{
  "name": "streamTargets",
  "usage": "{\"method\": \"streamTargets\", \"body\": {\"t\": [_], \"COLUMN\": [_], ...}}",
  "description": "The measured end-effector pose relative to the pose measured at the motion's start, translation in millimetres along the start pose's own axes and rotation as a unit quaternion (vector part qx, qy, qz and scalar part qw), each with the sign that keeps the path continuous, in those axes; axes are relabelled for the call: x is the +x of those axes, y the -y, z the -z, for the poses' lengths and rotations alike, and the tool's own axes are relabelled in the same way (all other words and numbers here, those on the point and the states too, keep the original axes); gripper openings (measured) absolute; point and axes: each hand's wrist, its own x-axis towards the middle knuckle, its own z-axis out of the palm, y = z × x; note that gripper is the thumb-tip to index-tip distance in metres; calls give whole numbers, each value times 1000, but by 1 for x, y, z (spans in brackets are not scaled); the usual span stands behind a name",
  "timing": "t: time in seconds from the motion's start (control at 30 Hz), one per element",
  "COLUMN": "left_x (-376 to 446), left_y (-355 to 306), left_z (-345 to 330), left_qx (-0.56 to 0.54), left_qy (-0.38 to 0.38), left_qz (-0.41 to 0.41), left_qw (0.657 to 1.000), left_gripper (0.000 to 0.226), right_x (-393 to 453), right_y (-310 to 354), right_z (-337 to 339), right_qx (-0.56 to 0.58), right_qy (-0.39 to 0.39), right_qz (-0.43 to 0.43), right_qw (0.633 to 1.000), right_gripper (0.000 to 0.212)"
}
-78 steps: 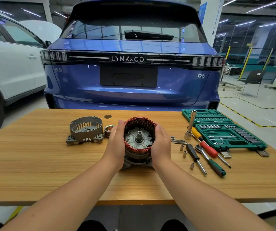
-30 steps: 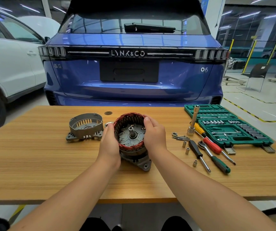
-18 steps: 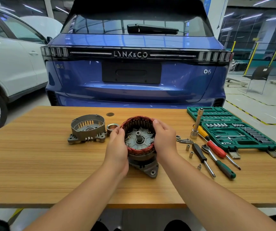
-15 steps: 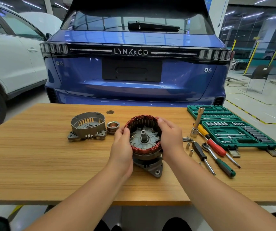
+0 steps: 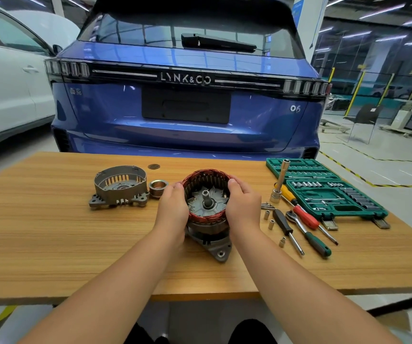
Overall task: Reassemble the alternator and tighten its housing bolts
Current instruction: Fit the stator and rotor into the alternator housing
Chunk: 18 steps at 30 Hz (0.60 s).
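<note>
- Left hand and right hand cup the stator from either side, fingers curled over its copper-wound rim. Both hold it; neither is free.
- Stator sits on the rear housing, between the hands, resting on the surface. Rotor shaft stands up through the middle.
- Change over the last few seconds: the assembly has been turned. A mounting ear that was hidden under the hands 2.6 s ago now points toward the person, just below the wrists. The right hand has stayed on the rim through the turn.
- My read: they're clocking the stator to the housing so the bolt holes line up. Can't tell from here whether it's fully seated.
- Front housing lies open side up, left of the left hand, apart from it. Pulley sits just beside it, near the left fingertips.
- Long bolts lie close to the right of the right hand, with small sockets near them, then the ratchet, screwdrivers and green socket case further right.
- Status: early. Front housing not on, pulley off, no bolts in.
- Likely next: fit the front housing over the stator, matching ears.
</note>
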Motion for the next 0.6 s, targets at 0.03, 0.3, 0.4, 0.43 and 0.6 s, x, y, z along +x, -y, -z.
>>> {"method": "streamTargets", "body": {"t": [0.03,0.3,0.4,0.43,0.6], "left_x": [3,12,12,12,-13], "left_y": [-1,13,12,13,18], "left_z": [3,21,23,23,17], "left_qx": [29,65,78,83,155], "left_qy": [2,158,141,136,106], "left_qz": [-12,-1,14,16,-17], "left_qw": [1000,985,987,987,982], "left_gripper": [38,60,66,69,83], "right_x": [-2,-4,-1,-2,8], "right_y": [-1,-9,-10,-11,-9], "right_z": [-1,8,14,15,28], "right_qx": [-1,-120,-76,-42,7], "right_qy": [-5,46,101,114,108], "right_qz": [5,16,-38,-60,-60], "right_qw": [1000,992,991,991,992], "right_gripper": [32,76,74,67,67]}}
